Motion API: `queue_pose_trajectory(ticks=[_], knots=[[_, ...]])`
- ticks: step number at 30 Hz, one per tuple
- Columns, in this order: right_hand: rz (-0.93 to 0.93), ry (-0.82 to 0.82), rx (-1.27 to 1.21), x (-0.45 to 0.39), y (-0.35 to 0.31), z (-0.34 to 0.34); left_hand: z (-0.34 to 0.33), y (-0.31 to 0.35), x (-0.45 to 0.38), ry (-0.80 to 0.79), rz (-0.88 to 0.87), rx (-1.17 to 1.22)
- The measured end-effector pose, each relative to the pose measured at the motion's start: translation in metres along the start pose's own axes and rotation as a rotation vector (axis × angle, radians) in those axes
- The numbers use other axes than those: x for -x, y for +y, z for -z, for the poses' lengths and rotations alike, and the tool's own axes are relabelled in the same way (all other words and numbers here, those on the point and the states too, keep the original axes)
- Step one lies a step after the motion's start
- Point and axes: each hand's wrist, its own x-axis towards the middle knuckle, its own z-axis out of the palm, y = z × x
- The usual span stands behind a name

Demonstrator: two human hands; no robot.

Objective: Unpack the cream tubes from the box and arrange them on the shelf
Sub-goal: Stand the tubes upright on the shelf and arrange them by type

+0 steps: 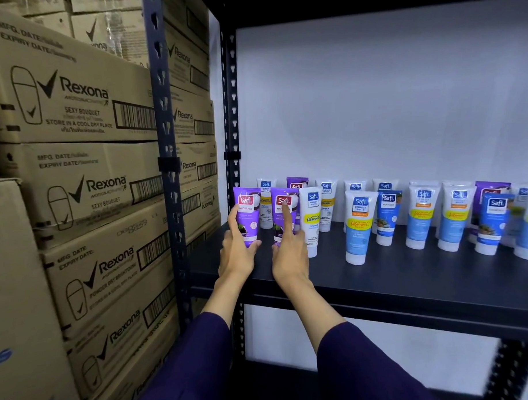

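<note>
Stockroom: dark metal shelf (403, 282) against a white back panel, stacked brown Rexona cartons (80, 109) on the adjacent rack to the left. Both arms in dark purple sleeves reach to the shelf's left front corner. Left hand (238, 252) grips the leftmost purple tube (246, 217) low down, index finger extended up its left edge, thumb across the front near the base. Right hand (289, 256) is on the second purple tube (281, 214) just beside it, index finger straight up the label to the logo; the other fingers sit behind or around the tube base, so can't tell whether it's a grip or only a touch. Both tubes stand upright, cap down. White tube (311, 221) stands right next to the right hand. Remaining cream tubes (359, 227) stand in loose front and back rows running right along the shelf, white, blue and purple. Far-right tubes are blurred and cut by the frame edge; small print unreadable. Unpacking box isn't in view.
</note>
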Motion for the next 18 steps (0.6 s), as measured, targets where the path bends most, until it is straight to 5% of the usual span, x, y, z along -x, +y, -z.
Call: queue_pose_trajectory(ticks=[18], knots=[[0.061, -0.037, -0.106, -0.0013, 0.002, 0.002, 0.0017, 0.0009, 0.001, -0.036, -0.003, 0.002]])
